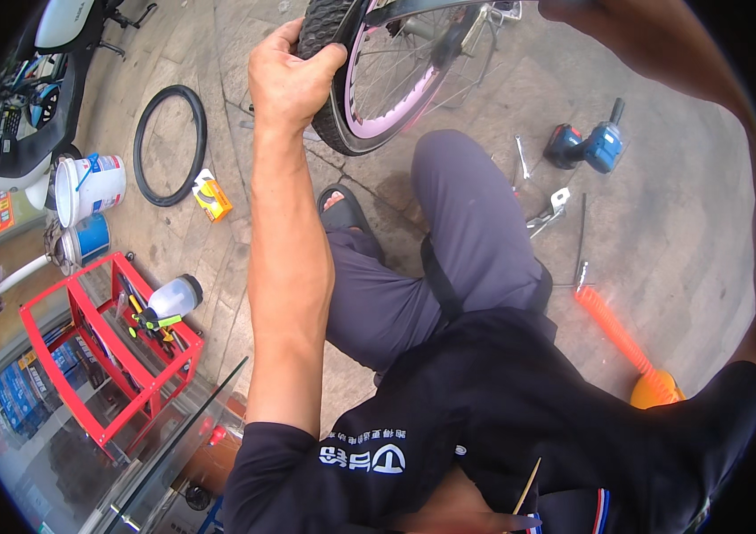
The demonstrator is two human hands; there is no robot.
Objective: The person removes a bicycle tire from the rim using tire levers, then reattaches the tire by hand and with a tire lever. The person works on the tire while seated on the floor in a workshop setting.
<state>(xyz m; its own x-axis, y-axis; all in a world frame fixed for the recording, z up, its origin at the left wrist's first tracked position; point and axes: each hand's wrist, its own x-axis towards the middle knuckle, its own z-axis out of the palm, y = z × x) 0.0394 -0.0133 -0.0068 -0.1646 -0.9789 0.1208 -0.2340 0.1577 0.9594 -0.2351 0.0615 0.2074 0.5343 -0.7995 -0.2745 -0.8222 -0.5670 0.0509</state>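
A bicycle wheel with a pink rim and a black knobby tire stands upright in front of me, cut off by the top edge. My left hand is closed around the tire's left side, the thumb lying along its sidewall and the other fingers behind the tread. Thin spokes and a metal hub part show inside the rim. My right forearm reaches up along the right side toward the wheel's far end; the hand itself lies beyond the top edge.
On the paved ground at left lie a black ring-shaped tube and a yellow box. Beside them stand a white bucket and a red tool cart. At right are a blue cordless impact wrench, wrenches and an orange coiled air hose.
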